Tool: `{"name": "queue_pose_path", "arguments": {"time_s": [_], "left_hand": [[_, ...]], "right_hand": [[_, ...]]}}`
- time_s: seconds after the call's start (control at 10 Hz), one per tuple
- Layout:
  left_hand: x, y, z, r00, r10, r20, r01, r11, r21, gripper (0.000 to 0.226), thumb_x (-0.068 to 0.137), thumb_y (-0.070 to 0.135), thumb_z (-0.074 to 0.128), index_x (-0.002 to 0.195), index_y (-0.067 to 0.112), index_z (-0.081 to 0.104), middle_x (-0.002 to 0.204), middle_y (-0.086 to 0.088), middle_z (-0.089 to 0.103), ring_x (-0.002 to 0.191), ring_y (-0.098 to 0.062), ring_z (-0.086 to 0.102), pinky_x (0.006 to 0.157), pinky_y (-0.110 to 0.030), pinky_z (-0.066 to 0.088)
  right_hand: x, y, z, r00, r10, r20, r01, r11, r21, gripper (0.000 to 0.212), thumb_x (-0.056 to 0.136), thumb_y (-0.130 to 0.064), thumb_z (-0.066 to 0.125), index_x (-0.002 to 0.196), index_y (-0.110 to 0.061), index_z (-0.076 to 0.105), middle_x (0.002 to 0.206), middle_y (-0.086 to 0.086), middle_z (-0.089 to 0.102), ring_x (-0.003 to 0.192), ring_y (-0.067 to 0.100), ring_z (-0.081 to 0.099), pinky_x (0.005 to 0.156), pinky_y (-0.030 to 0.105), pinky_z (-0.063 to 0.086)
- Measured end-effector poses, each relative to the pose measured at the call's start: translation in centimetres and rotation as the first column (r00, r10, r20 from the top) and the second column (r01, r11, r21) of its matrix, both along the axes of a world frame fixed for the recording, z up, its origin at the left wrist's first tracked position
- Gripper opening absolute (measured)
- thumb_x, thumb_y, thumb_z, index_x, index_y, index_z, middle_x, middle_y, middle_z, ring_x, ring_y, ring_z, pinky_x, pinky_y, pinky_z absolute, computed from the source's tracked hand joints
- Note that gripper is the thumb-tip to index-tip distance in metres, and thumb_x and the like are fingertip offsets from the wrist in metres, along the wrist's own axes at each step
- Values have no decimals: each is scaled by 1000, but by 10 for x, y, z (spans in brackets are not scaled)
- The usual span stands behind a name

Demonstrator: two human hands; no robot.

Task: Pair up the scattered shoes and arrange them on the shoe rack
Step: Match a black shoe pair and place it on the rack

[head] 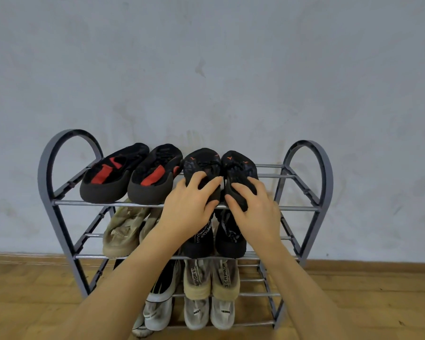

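A grey metal shoe rack (307, 208) with several tiers stands against the wall. On its top tier, right of centre, lie two black flip-flops side by side. My left hand (190, 204) rests on the heel of the left flip-flop (200, 160). My right hand (252, 208) rests on the heel of the right flip-flop (241, 165). A pair of black slippers with red insoles (130, 175) fills the left half of the same tier.
Lower tiers hold tan shoes (120, 229), black shoes (228, 239), beige shoes (210, 278) and white shoes (207, 312), partly hidden by my forearms. A pale wall stands right behind the rack. Wooden floor (353, 303) spreads on both sides.
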State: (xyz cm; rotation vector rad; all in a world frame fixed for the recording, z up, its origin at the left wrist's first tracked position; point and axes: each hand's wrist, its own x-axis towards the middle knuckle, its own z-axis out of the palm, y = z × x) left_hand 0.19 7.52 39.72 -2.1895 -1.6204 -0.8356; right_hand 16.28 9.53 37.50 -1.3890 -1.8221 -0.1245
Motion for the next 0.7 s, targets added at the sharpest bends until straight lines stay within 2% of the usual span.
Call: {"name": "queue_pose_path", "arguments": {"time_s": [0.2, 0.3, 0.4, 0.5, 0.6, 0.7], "left_hand": [[-5, 0, -6, 995, -38, 87, 41, 999, -32, 74, 86, 34, 60, 147, 28, 18, 143, -8, 35, 121, -31, 46, 77, -40, 53], [-4, 0, -6, 987, -53, 149, 60, 997, -45, 80, 86, 33, 61, 148, 23, 11, 144, -7, 35, 124, -26, 44, 81, -37, 53], [-2, -2, -9, 991, 2, 136, 4, 999, -44, 70, 85, 35, 62, 144, 14, 30, 145, -10, 37, 126, -29, 44, 85, -37, 49], [-6, -1, -12, 995, 36, 89, -41, 998, 56, 53, 85, 42, 56, 128, 11, 52, 136, -12, 49, 118, -35, 51, 83, -42, 49], [-13, 8, -1, 996, 31, 80, -40, 992, 119, 51, 86, 46, 41, 118, 11, 61, 127, -10, 57, 111, -34, 54, 87, -42, 47], [-16, 20, 26, 996, 6, 94, -13, 998, 66, 50, 86, 44, 38, 115, 10, 63, 122, -9, 60, 107, -33, 56, 86, -42, 48]], "right_hand": [[-1, 6, 2, 995, -9, 104, 14, 999, -46, 37, 91, -45, 50, 123, -27, 56, 136, 11, 46, 104, 40, 54, 86, 48, 44], [0, 6, 2, 993, -9, 118, 18, 997, -80, 39, 92, -47, 47, 126, -29, 52, 140, 10, 41, 109, 40, 50, 90, 49, 41], [1, 4, 2, 991, -28, 134, 40, 995, -89, 40, 92, -51, 44, 127, -34, 49, 142, 6, 38, 113, 37, 49, 95, 49, 33], [2, 6, 3, 990, -26, 140, 36, 997, -74, 45, 89, -59, 35, 128, -40, 47, 146, 3, 34, 122, 32, 43, 104, 49, 20], [6, 15, 13, 992, -22, 128, 33, 996, -81, 52, 86, -63, 28, 130, -43, 46, 149, -1, 30, 136, 26, 26, 110, 47, 9], [5, 19, 32, 999, 22, 49, -18, 997, -78, 55, 87, -63, 28, 127, -35, 54, 139, -1, 45, 128, 20, 40, 106, 41, 19]]}}
